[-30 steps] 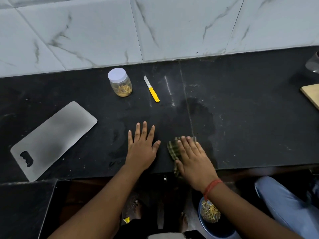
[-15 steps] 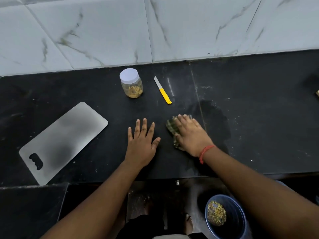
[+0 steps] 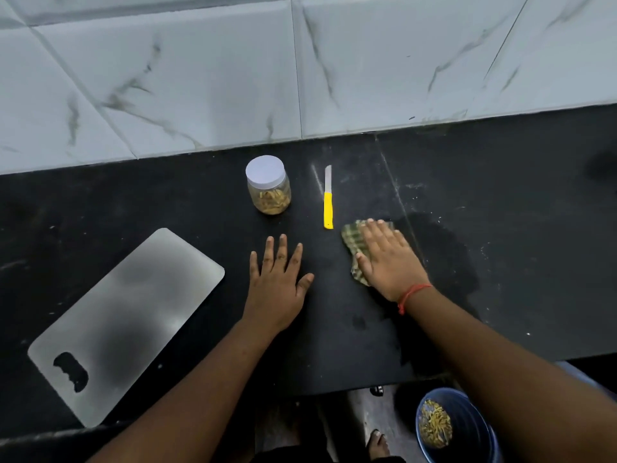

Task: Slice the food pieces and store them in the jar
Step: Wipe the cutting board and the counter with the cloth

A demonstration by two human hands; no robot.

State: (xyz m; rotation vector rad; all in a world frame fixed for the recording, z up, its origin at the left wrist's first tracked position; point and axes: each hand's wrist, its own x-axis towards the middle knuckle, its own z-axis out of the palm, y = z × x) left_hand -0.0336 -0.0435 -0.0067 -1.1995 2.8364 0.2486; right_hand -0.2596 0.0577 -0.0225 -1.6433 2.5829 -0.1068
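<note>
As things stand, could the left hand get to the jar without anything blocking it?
Probably yes. The left hand lies flat on the counter, holding nothing, and the stretch up to the jar is bare; the knife lies off to the side.

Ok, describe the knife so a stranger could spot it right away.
On the black countertop, look just right of the lidded jar. The knife lies flat there, above the cloth. Its bright yellow handle is unique.
</note>
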